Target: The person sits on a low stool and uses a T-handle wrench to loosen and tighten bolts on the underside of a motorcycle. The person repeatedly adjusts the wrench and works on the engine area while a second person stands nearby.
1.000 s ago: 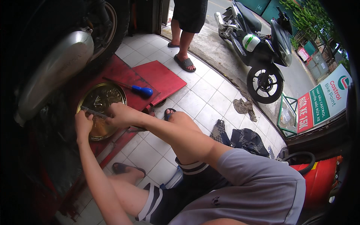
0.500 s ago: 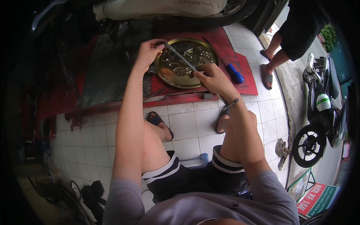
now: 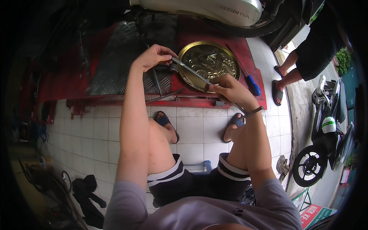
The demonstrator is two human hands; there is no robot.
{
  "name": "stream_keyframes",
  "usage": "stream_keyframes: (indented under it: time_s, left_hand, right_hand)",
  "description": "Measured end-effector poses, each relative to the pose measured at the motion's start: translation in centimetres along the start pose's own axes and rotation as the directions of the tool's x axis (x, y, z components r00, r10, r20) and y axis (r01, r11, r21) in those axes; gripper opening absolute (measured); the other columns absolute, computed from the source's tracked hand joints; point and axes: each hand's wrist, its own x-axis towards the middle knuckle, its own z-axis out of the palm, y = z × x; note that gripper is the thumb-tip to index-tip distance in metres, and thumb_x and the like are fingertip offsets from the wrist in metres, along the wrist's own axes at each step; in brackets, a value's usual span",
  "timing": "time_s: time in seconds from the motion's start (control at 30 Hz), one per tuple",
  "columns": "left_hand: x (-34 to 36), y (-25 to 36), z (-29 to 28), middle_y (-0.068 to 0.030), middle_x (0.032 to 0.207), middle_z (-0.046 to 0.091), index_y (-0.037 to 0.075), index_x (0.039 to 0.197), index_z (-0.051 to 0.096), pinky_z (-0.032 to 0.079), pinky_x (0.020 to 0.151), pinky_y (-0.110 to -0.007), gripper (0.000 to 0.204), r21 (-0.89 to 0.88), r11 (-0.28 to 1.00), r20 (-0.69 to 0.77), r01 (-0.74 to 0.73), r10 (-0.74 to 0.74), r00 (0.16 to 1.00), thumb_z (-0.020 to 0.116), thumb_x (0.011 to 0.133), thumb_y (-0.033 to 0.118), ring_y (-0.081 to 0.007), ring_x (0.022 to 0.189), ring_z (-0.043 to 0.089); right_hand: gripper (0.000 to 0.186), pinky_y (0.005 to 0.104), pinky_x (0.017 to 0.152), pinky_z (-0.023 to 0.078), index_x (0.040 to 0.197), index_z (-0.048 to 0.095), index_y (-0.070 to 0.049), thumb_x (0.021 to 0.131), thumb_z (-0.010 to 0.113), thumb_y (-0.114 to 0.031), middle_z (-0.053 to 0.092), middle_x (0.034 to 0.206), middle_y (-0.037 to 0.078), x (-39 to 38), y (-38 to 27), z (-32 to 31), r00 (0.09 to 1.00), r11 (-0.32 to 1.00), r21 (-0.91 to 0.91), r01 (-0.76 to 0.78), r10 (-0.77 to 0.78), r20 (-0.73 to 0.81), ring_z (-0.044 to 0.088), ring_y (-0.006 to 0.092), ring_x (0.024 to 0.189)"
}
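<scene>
A long metal T-handle wrench (image 3: 191,71) slants between my hands over the near left part of a round gold embossed tray (image 3: 226,76). The fingertips of my left hand (image 3: 153,57) pinch its far end. Closer in, my right hand (image 3: 226,90) is closed around the shaft. Its dark crossbar (image 3: 253,112) sticks out past my right wrist. A short dark end piece (image 3: 206,88) shows by my right fingers; I cannot tell what it belongs to. A blue-handled screwdriver (image 3: 253,86) lies along the tray's right side.
The red platform (image 3: 253,63) holds several loose metal tools (image 3: 156,82) left of the tray. A pale motorcycle part (image 3: 230,11) and a tyre overhang its far side. A person in dark shorts (image 3: 316,50) stands at right, near a parked motorbike (image 3: 326,122).
The whole view has shifted, so the tray sits further right. Relative to it, both hands and the wrench have moved left. More of the crossbar shows beyond my right wrist.
</scene>
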Motion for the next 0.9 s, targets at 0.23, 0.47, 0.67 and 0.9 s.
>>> stream_keyframes:
  time_s: [0.23, 0.47, 0.67, 0.9]
  left_hand:
    - [1.0, 1.2, 1.2, -0.0047, 0.087, 0.066, 0.001, 0.100, 0.067, 0.054, 0.073, -0.023, 0.014, -0.429, 0.895, -0.293, -0.122, -0.010, 0.956, 0.066, 0.088, 0.009, -0.0123, 0.078, 0.063]
    - [4.4, 3.4, 3.5, -0.0058, 0.084, 0.068, 0.003, 0.089, 0.067, 0.052, 0.063, -0.024, 0.007, -0.634, 0.620, -0.543, -0.462, 0.068, 0.837, 0.069, 0.086, 0.009, -0.0138, 0.074, 0.064]
    - [5.9, 4.0, 3.8, -0.0047, 0.086, 0.067, 0.005, 0.091, 0.065, 0.051, 0.063, -0.024, 0.008, -0.569, 0.564, -0.670, -0.598, 0.103, 0.735, 0.069, 0.087, 0.011, -0.0126, 0.076, 0.063]
    - [5.7, 4.6, 3.5, -0.0042, 0.079, 0.068, 0.003, 0.087, 0.065, 0.050, 0.056, -0.023, 0.010, -0.498, 0.613, -0.747, -0.614, 0.057, 0.662, 0.072, 0.084, 0.010, -0.0126, 0.065, 0.063]
  right_hand:
    - [0.028, 0.0264, 0.038, 0.032, 0.095, 0.064, 0.006, 0.094, 0.054, -0.020, 0.047, 0.050, 0.000, 0.8, -0.3, 2.1, 0.986, 0.986, 0.151, 0.072, -0.047, -0.162, 0.040, 0.0075, 0.037]
    - [0.030, 0.0253, 0.036, 0.031, 0.091, 0.063, 0.004, 0.098, 0.048, -0.021, 0.049, 0.051, 0.000, 3.5, -2.5, 5.4, 0.928, 0.939, 0.252, 0.232, -0.137, -0.345, 0.042, 0.0075, 0.037]
    - [0.030, 0.0228, 0.032, 0.026, 0.094, 0.061, 0.007, 0.099, 0.048, -0.019, 0.046, 0.054, -0.001, 5.1, -3.9, 5.8, 0.904, 0.909, 0.306, 0.284, -0.147, -0.403, 0.040, 0.0060, 0.037]
    - [0.032, 0.0244, 0.037, 0.033, 0.092, 0.064, 0.008, 0.098, 0.046, -0.018, 0.051, 0.053, 0.002, 5.3, -5.3, 6.0, 0.910, 0.894, 0.334, 0.298, -0.160, -0.383, 0.045, 0.0073, 0.040]
